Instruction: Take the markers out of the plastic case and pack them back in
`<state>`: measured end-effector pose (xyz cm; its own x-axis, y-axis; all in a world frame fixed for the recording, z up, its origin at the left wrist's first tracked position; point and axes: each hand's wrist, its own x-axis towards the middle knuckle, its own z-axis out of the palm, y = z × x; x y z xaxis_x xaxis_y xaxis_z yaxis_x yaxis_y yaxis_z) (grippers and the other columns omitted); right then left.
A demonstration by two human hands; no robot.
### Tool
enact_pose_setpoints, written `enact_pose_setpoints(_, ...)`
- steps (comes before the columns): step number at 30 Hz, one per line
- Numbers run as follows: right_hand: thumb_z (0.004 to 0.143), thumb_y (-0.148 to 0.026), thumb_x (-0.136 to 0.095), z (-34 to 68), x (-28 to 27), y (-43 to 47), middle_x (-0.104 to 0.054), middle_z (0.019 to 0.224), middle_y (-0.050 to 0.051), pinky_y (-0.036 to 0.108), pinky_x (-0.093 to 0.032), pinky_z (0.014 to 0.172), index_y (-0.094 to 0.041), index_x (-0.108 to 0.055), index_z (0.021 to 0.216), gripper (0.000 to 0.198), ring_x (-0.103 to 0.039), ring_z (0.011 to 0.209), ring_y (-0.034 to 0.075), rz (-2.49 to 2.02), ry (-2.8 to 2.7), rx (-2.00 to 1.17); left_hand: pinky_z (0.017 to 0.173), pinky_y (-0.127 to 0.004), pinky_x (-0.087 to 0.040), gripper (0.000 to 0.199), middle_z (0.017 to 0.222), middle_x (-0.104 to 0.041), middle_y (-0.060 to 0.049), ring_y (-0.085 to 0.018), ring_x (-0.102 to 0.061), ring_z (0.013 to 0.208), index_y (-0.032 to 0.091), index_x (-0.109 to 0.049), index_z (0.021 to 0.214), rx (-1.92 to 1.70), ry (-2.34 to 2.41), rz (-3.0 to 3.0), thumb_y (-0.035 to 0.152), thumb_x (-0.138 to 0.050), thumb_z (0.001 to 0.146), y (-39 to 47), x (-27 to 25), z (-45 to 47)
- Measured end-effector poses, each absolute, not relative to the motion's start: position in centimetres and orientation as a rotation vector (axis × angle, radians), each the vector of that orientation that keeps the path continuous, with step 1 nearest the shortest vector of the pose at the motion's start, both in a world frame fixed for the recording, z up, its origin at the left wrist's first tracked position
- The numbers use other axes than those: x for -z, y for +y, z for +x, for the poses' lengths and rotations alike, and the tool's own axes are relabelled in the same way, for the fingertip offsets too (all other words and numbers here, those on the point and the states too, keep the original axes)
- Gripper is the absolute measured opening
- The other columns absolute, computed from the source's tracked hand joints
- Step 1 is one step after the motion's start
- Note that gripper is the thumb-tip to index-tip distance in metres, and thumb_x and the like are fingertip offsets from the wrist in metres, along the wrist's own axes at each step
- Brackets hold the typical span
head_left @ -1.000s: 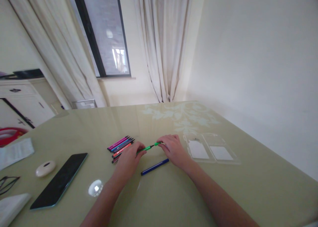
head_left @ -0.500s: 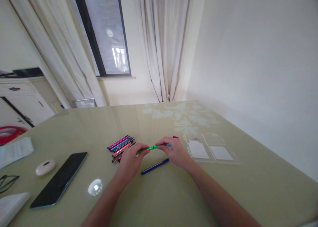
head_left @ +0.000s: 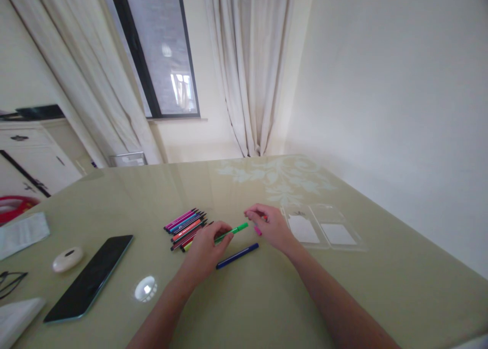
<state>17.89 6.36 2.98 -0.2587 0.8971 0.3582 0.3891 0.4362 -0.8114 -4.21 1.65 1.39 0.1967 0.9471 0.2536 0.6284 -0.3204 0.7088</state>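
My left hand (head_left: 208,247) is closed around a green felt-tip marker (head_left: 240,228), whose bright green capped end points right. Beside that hand lies a row of uncapped markers (head_left: 186,228) in purple, blue, orange, red and other colours, partly covered by my fingers. Below the green marker, a dark blue marker (head_left: 237,256) rests on the table. To the right, my right hand (head_left: 269,227) has its thumb and fingers bent together low over small marker caps. A pink cap (head_left: 258,230) shows under it, and an orange-red bit peeks out behind the fingers. What the fingertips hold is unclear.
An open clear plastic case (head_left: 324,244) with white cards lies right of my right hand. To the left are a black phone (head_left: 89,278), a round white case (head_left: 67,259), a clear dome (head_left: 145,288), glasses (head_left: 11,283) and a folded paper (head_left: 25,234).
My right hand has let go of the green marker's capped end and shifted slightly right, over the small caps. My left hand still holds the marker, which now sticks out more to the right.
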Motion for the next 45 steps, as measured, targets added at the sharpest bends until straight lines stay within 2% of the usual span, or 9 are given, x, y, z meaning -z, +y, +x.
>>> enact_pose_setpoints(6, 0.101, -0.024, -0.051, 19.4, -1.6, 7.8, -0.074, 0.101, 0.008, 0.032, -0.044, 0.088, -0.019, -0.075, 0.097, 0.025, -0.064, 0.097, 0.021, -1.456, -1.996, -0.205, 0.079, -0.032, -0.049, 0.021, 0.094, -0.074, -0.006, -0.022, -0.067, 0.088, 0.021, -0.074, 0.092, -0.685, 1.5, 2.134, 0.037, -0.06, 0.091, 1.3, -0.8, -4.1)
enact_pose_setpoints(11, 0.102, -0.027, -0.052, 19.0, -0.5, 7.6, -0.071, 0.109, 0.007, 0.035, -0.038, 0.092, -0.022, -0.075, 0.095, 0.025, -0.058, 0.105, 0.023, -1.563, -2.232, 0.006, 0.08, -0.032, -0.05, 0.033, 0.099, -0.075, -0.006, -0.022, -0.068, 0.087, 0.022, -0.077, 0.098, -0.719, 1.567, 2.06, 0.047, -0.058, 0.092, 2.3, -1.3, -6.0)
enact_pose_setpoints(14, 0.103, -0.026, -0.051, 18.6, -0.5, 7.4, -0.071, 0.109, 0.008, 0.035, -0.038, 0.091, -0.021, -0.075, 0.097, 0.025, -0.058, 0.106, 0.023, -1.582, -2.263, -0.009, 0.079, -0.032, -0.048, 0.026, 0.096, -0.076, -0.004, -0.023, -0.069, 0.087, 0.023, -0.075, 0.094, -0.781, 1.904, 1.976, 0.041, -0.056, 0.094, 3.1, -1.7, -8.3)
enact_pose_setpoints(18, 0.103, -0.025, -0.055, 17.8, -0.6, 7.3, -0.071, 0.111, 0.006, 0.035, -0.037, 0.093, -0.023, -0.075, 0.105, 0.021, -0.059, 0.107, 0.022, -1.494, -2.307, -0.095, 0.076, -0.032, -0.045, 0.017, 0.094, -0.075, -0.004, -0.024, -0.068, 0.09, 0.023, -0.071, 0.089, -0.57, 2.124, 1.958, 0.037, -0.061, 0.092, 3.3, -1.4, -9.7)
enact_pose_setpoints(23, 0.099, -0.023, -0.063, 17.0, -0.1, 7.1, -0.07, 0.119, 0.004, 0.036, -0.034, 0.097, -0.024, -0.073, 0.106, 0.013, -0.057, 0.114, 0.022, -1.339, -2.364, -0.167, 0.078, -0.032, -0.045, 0.015, 0.096, -0.072, -0.005, -0.024, -0.066, 0.094, 0.021, -0.07, 0.088, -0.43, 2.082, 2.026, 0.034, -0.064, 0.091, 3.2, -0.6, -8.8)
enact_pose_setpoints(28, 0.097, -0.019, -0.064, 16.8, 0.1, 7.0, -0.069, 0.119, 0.005, 0.037, -0.033, 0.097, -0.024, -0.072, 0.103, 0.011, -0.056, 0.115, 0.022, -1.328, -2.357, -0.212, 0.089, -0.035, -0.044, 0.016, 0.101, -0.072, -0.007, -0.025, -0.065, 0.101, 0.021, -0.07, 0.089, -0.552, 1.929, 2.169, 0.034, -0.061, 0.092, 3.0, -0.6, -7.7)
enact_pose_setpoints(35, 0.098, -0.019, -0.064, 16.5, -0.5, 6.8, -0.074, 0.104, 0.004, 0.037, -0.031, 0.095, -0.022, -0.071, 0.097, 0.008, -0.06, 0.106, 0.021, -1.33, -2.4, -0.239, 0.075, -0.031, -0.044, 0.015, 0.089, -0.074, -0.003, -0.022, -0.068, 0.086, 0.022, -0.063, 0.089, -0.659, 1.75, 2.105, 0.034, -0.057, 0.096, 2.6, -1.2, -6.2)
enact_pose_setpoints(40, 0.097, -0.022, -0.066, 16.4, -0.6, 6.6, -0.075, 0.108, 0.006, 0.039, -0.029, 0.099, -0.021, -0.072, 0.097, 0.006, -0.06, 0.111, 0.023, -1.315, -2.451, -0.209, 0.075, -0.031, -0.043, 0.012, 0.089, -0.075, -0.003, -0.023, -0.069, 0.087, 0.023, -0.061, 0.088, -0.659, 1.755, 2.115, 0.032, -0.059, 0.095, 2.5, -1.1, -6.2)
enact_pose_setpoints(45, 0.101, -0.024, -0.062, 16.2, -1.0, 6.5, -0.076, 0.104, 0.004, 0.037, -0.033, 0.093, -0.021, -0.071, 0.1, 0.01, -0.064, 0.102, 0.02, -1.285, -2.366, -0.292, 0.076, -0.031, -0.045, 0.013, 0.091, -0.074, -0.004, -0.022, -0.068, 0.087, 0.023, -0.062, 0.089, -0.684, 1.722, 2.124, 0.034, -0.059, 0.095, 2.5, -1.2, -6.2)
